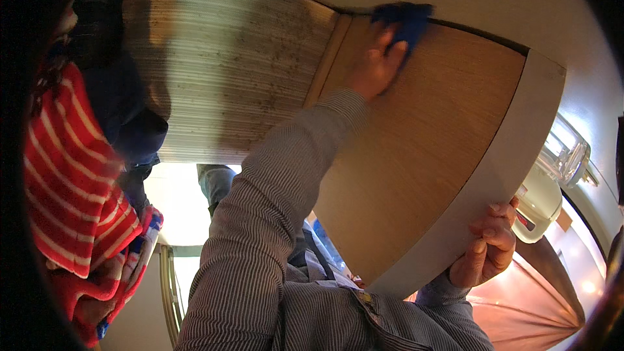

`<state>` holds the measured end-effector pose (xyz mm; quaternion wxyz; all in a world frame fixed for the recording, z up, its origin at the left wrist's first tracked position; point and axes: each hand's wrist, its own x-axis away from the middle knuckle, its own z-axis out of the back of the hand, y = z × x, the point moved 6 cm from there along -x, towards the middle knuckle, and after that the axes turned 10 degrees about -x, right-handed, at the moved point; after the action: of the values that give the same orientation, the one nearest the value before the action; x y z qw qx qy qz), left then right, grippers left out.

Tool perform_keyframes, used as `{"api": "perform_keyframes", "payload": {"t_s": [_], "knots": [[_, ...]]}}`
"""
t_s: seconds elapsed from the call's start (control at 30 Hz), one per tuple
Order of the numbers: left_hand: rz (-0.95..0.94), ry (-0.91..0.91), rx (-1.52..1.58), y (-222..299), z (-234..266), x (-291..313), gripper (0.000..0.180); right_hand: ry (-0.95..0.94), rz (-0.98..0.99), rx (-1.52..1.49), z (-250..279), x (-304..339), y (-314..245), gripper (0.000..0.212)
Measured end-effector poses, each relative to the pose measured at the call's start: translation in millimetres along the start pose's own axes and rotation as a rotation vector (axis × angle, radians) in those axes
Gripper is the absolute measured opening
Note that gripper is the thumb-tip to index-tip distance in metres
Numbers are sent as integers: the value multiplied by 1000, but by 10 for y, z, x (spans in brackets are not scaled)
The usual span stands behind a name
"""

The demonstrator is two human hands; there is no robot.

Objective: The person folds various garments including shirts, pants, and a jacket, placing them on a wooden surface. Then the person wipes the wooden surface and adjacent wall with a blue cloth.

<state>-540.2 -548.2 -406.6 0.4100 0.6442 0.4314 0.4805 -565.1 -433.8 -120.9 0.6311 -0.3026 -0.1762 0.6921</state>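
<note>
taking clock hours from the middle of the view, we find the blue cloth [409, 19] at one o'clock, against the top edge of the wood-grained panel [422, 136]. the left hand [377, 65] has its fingers bent over the cloth, holding it to the panel; motion blur hides how tightly. a grey edge strip [497, 136] borders the panel's right side. at four o'clock, the right hand [487, 244] is curled at the strip's outer edge, thumb near the fingers; we cannot tell whether it grips. at eleven we see a ribbed, dark-speckled grey panel [253, 52], and at three a clear, glass-like fixture [564, 153] above a cream housing [546, 201], whose small dark-red mark is too small for us to read. coppery-pink fabric [526, 299] spreads at four, below the right hand, and a red cloth with white stripes [65, 175] hangs at nine.
</note>
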Motion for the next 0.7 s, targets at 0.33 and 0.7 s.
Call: {"api": "perform_keyframes", "payload": {"t_s": [0.33,0.7], "knots": [[182,137,-372,-858,238,1093,53,-48,-17,37,18,-27,-19,15],[675,-298,-456,-341,118,2386,66,-126,44,63,-11,-126,-93,8]]}}
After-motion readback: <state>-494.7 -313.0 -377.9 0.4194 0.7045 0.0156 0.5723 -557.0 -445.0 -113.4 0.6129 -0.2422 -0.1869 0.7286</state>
